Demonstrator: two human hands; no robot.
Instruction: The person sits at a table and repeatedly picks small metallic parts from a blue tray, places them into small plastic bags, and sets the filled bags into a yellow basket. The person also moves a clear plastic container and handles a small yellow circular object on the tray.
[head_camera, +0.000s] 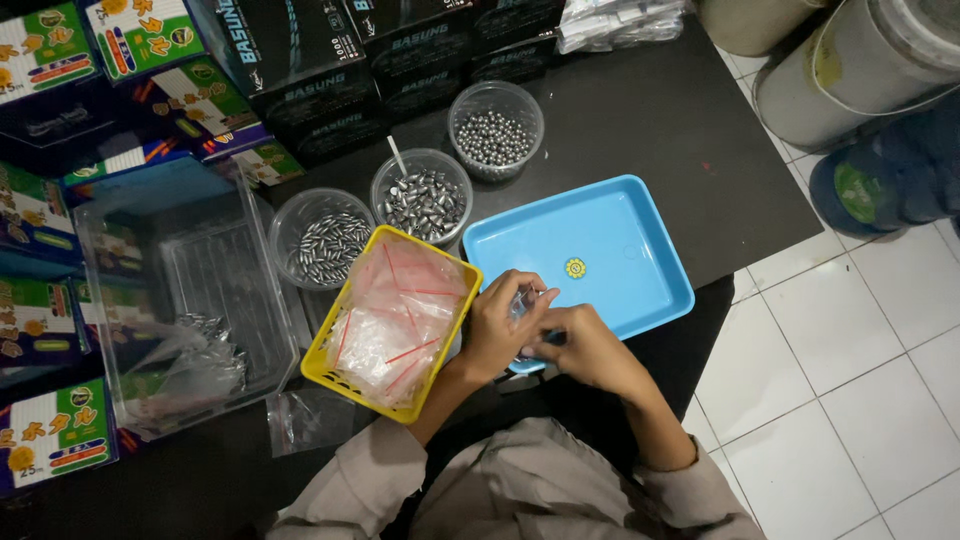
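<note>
— While both hands met over the near edge of the blue tray (640, 262), what were they pinching?
— A small clear bag (524, 303); the left hand (497, 330) and right hand (583, 347) had fingers pressed on it from either side, seemingly so it stayed above the tray.
— And to the left?
— One yellow basket (333, 372) of clear bags, set within reach; farther off, three round tubs (421, 196) of metal weights, each kind kept separate.
</note>
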